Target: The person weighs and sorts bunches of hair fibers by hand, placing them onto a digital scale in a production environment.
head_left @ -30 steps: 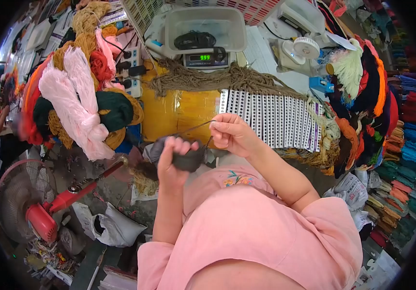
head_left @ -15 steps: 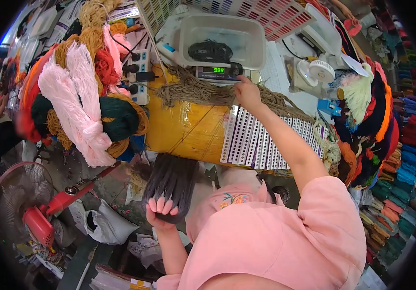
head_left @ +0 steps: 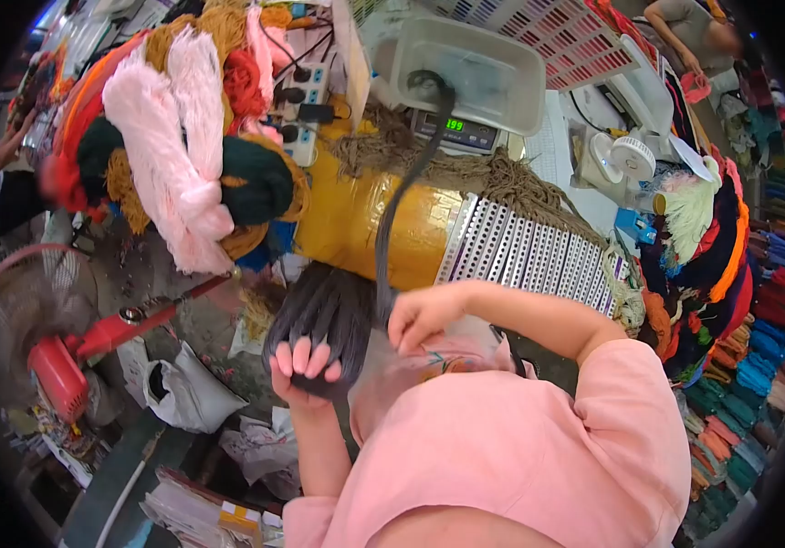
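Note:
Dark grey yarn hangs in a thick bundle (head_left: 324,306), its strands parted between the curled fingers of my left hand (head_left: 306,365). To the right, my right hand (head_left: 424,318) is closed around one end of a dark strand of yarn (head_left: 399,196). That strand stretches up over the yellow taped surface to a grey plastic tub (head_left: 511,105), where more of it lies. Beneath the tub sits a digital scale (head_left: 479,135) with a green display, partly covered by the strand; ".99" is readable.
Brown yarn (head_left: 502,178) lies along the table behind perforated white strips (head_left: 529,256). Pink skeins (head_left: 160,146) hang at the left above a red fan (head_left: 64,365). A slotted basket (head_left: 548,46) stands behind the tub. Another person's hand (head_left: 689,62) shows at top right.
My right hand has come from the scale back toward my body, drawing dark yarn out of the tub. My left hand keeps its bundle. The view has shifted slightly.

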`<state>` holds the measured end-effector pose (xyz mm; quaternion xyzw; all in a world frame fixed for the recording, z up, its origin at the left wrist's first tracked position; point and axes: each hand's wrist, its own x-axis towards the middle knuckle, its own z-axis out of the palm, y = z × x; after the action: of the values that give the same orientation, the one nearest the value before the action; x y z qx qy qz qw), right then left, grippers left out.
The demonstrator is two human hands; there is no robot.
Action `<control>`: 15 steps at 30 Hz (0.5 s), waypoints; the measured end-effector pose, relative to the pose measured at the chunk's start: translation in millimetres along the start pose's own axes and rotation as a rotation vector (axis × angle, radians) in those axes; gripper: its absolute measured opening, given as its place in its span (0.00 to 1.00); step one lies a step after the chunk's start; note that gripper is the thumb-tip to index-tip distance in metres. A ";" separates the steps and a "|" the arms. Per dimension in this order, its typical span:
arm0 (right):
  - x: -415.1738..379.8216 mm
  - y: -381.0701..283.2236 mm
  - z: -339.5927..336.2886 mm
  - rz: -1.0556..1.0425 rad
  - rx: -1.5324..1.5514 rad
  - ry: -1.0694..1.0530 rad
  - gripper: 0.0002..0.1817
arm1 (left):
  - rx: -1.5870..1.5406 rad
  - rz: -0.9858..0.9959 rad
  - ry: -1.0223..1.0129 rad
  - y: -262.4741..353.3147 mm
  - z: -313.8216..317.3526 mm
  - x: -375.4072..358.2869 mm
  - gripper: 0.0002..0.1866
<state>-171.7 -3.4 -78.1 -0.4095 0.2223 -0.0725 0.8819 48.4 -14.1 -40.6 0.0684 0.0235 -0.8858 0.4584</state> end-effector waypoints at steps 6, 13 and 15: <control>1.7 -17.0 -8.6 -0.290 -0.724 1.175 0.19 | 0.134 -0.069 -0.096 -5.3 9.4 21.3 0.13; 3.4 -114.5 72.7 -0.006 -0.859 0.838 0.26 | 0.222 -0.107 0.011 -5.7 10.9 14.2 0.13; 5.9 -105.2 82.5 -0.043 -1.189 0.796 0.30 | 0.265 -0.091 0.049 -2.6 12.5 11.2 0.14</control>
<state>-123.4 -17.1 46.1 -0.7674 0.5211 -0.1004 0.3598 38.7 -22.9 -29.8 0.1491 -0.0794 -0.8990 0.4040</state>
